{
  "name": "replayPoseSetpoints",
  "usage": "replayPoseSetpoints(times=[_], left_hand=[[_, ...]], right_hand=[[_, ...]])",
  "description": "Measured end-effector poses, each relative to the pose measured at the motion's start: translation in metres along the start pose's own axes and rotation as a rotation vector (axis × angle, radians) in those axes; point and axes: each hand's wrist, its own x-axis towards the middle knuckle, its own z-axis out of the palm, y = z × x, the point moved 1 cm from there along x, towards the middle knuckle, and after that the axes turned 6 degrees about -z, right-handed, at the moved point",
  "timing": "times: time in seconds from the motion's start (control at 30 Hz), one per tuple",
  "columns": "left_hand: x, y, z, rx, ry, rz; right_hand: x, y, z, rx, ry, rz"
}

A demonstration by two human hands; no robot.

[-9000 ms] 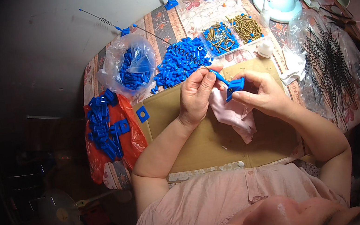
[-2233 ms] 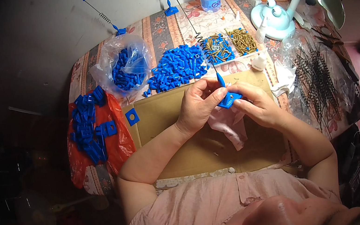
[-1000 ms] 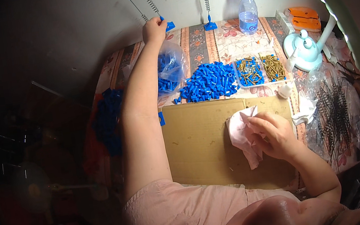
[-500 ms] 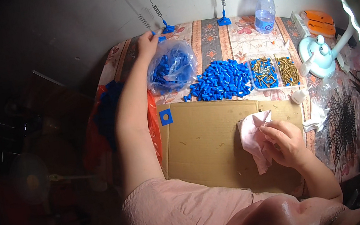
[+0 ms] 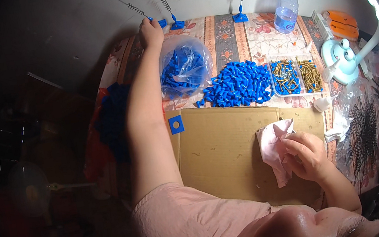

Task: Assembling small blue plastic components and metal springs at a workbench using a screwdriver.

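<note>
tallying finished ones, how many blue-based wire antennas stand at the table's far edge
3: one by the left hand at far left, one just right of it, one further right near the bottle.

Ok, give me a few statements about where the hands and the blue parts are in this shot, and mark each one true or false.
1. The left hand reaches to the far edge of the table, at a blue antenna base. True.
2. The right hand holds a water bottle. False: it rests on a pink cloth on the cardboard sheet.
3. A loose pile of blue cones lies beyond the cardboard. True.
4. The clear bag of blue parts sits right of the screw tray. False: it is left of the pile.
5. The water bottle lies flat. False: it stands upright.
</note>
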Motion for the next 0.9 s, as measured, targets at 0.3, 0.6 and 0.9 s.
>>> replayPoseSetpoints(times=[0.3, 0.6, 0.9], left_hand=[[-0.027, 0.074, 0.009, 0.063, -0.470, 0.107], [-0.026, 0.055, 0.032, 0.193, -0.420, 0.015], [-0.019, 0.039, 0.032, 0.151, -0.404, -0.006]], right_hand=[[-0.001, 0.001, 0.003, -0.003, -0.022, -0.024], [-0.004, 0.003, 0.004, -0.020, -0.039, -0.034], [-0.002, 0.003, 0.005, -0.018, -0.053, -0.031]])
